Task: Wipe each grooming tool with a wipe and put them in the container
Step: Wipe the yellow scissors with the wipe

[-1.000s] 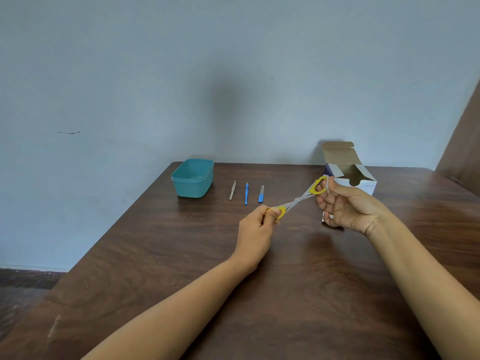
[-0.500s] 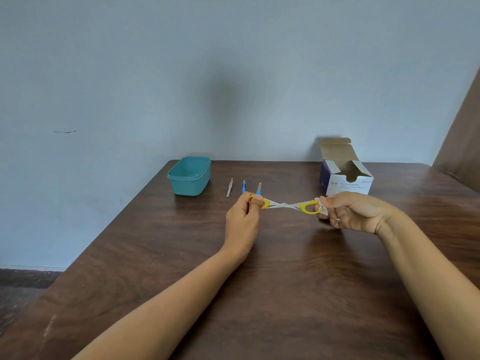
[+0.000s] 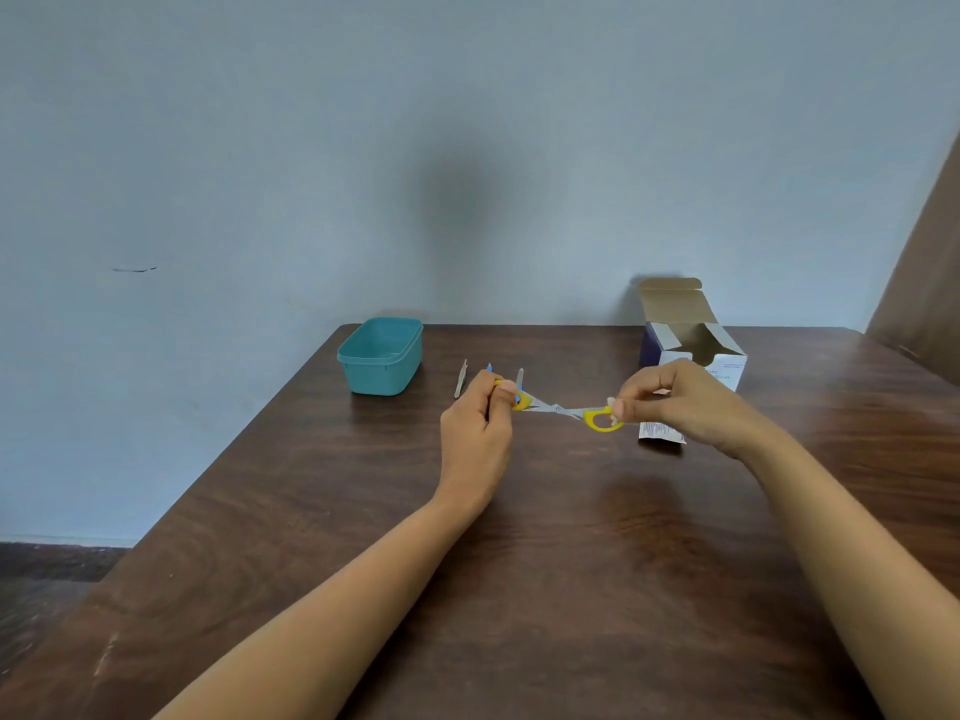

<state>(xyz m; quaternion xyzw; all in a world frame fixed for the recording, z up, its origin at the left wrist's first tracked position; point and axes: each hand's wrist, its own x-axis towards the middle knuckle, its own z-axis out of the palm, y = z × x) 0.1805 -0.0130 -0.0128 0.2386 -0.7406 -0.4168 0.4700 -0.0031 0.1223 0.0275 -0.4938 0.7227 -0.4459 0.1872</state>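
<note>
Small scissors [image 3: 558, 409] with yellow handles are spread wide open and held level above the table. My left hand [image 3: 478, 433] pinches the left yellow handle. My right hand [image 3: 685, 402] pinches the right yellow handle, and a small white piece shows at its fingertips. A teal container [image 3: 382, 356] stands at the table's far left. To its right lie metal tweezers [image 3: 461, 379], a blue-handled tool [image 3: 489, 367] mostly hidden by my left hand, and a third small tool [image 3: 520, 379].
An open cardboard box [image 3: 691, 345] stands at the back right, behind my right hand. A small white packet [image 3: 660, 432] lies on the brown wooden table [image 3: 571, 563] under that hand. A brown panel [image 3: 930, 283] leans at the far right.
The scissors swung from tilted up to the right to nearly level and opened wider. Both hands shifted left, my left hand now in front of the small tools.
</note>
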